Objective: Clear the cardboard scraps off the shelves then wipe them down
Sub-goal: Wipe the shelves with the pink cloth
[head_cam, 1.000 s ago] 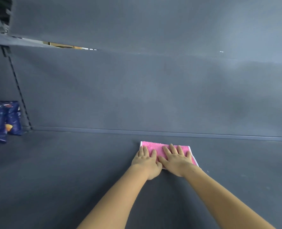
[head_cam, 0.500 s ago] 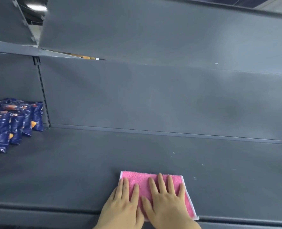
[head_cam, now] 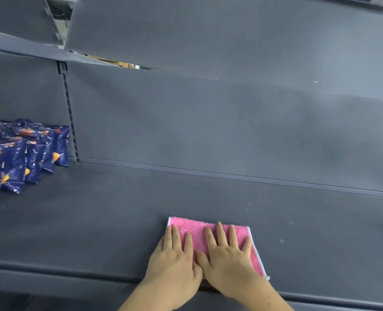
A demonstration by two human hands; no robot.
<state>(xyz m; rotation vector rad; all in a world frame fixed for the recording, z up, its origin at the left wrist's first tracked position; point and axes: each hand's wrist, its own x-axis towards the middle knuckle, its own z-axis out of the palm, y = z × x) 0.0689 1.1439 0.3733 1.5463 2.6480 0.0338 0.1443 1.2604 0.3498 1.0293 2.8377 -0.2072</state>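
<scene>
A folded pink cloth (head_cam: 197, 230) with a white edge lies flat on the dark grey shelf (head_cam: 96, 221), close to its front lip. My left hand (head_cam: 174, 263) presses on the cloth's left part, fingers spread and pointing to the back wall. My right hand (head_cam: 228, 261) presses flat beside it, the two thumbs touching, and covers most of the cloth's right half. A brown cardboard piece (head_cam: 116, 61) shows through a narrow gap under the upper shelf (head_cam: 208, 41).
Several blue snack bags (head_cam: 17, 153) stand in rows at the shelf's left end, beside a slotted upright (head_cam: 70, 120). The grey back panel (head_cam: 208, 131) closes the rear. A few tiny white specks (head_cam: 281, 241) dot the shelf right of the cloth.
Both hands have dragged the cloth from near the back wall toward the shelf's front lip. More of the blue bags has come into view on the left.
</scene>
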